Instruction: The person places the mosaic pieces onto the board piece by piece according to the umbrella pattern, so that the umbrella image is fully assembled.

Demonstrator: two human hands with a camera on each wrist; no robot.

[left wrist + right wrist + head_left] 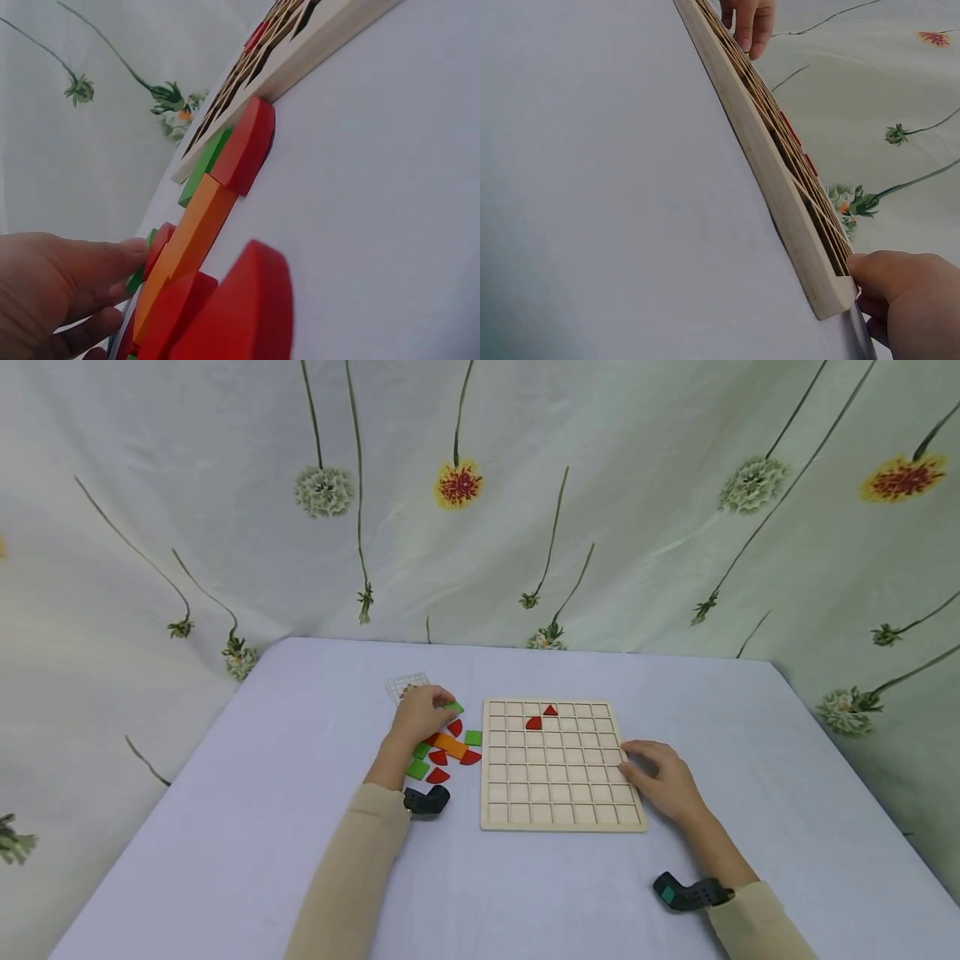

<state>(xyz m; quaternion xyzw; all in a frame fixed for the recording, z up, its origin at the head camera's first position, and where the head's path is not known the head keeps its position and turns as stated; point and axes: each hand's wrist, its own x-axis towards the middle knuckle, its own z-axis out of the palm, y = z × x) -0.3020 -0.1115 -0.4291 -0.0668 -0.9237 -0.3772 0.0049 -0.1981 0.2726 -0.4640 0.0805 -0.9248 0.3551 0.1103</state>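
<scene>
My left hand (422,714) is above the loose blocks left of the board, pinching a green block (453,707) between thumb and fingertips. In the left wrist view, the same green block (137,279) shows at the fingertips, partly hidden by the thumb. A wooden grid board (562,768) lies flat on the table, with a red quarter-round block (534,723) and a red triangle (551,710) in its upper cells. My right hand (660,777) touches the board's right edge with thumb and a finger; the right wrist view shows it by the near corner.
Beside and below the left hand lie an orange block (451,745), red quarter-round blocks (438,775) and green squares (417,769). Behind that hand is a printed grid card (397,685), partly covered. The white table (247,860) meets a flowered cloth (645,568) at the back.
</scene>
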